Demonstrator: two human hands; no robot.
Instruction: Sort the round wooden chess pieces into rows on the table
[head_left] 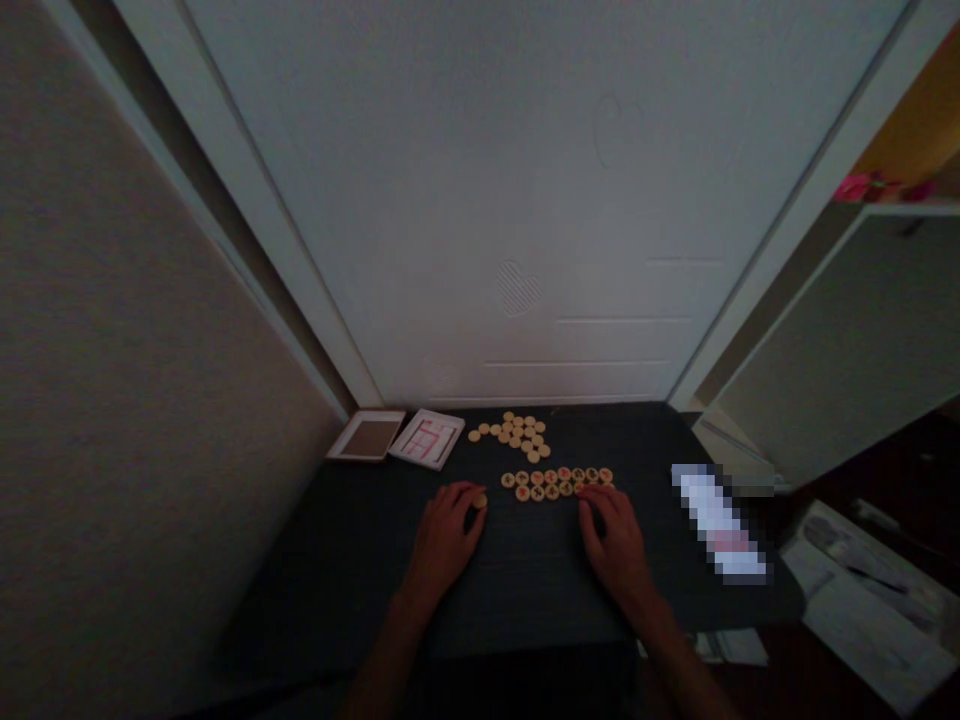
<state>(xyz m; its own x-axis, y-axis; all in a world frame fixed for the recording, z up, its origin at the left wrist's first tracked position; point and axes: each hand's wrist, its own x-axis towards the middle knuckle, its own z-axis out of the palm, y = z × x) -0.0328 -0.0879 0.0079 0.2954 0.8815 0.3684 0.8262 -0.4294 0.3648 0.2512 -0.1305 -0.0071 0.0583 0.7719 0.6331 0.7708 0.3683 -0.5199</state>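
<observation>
Round wooden xiangqi pieces lie on a dark table [525, 570]. Two neat rows of face-up pieces [553, 492], with red and dark characters, run left to right in front of me. Just left of these rows, my left hand [450, 525] pinches one xiangqi piece [481, 500] between thumb and forefinger. At the right part of the nearer row, my right hand [615, 525] has thumb and forefinger closed at a piece [580, 489]; its fingers cover that end of the row. Farther back is a loose cluster of plain-looking pieces [517, 432], their markings not visible.
An open box half [337, 447] and a white lid with red print [427, 438] sit at the table's back left. A blurred-out bright object [720, 525] lies at the right. A white door [480, 250] rises behind the table; papers [877, 620] lie lower right.
</observation>
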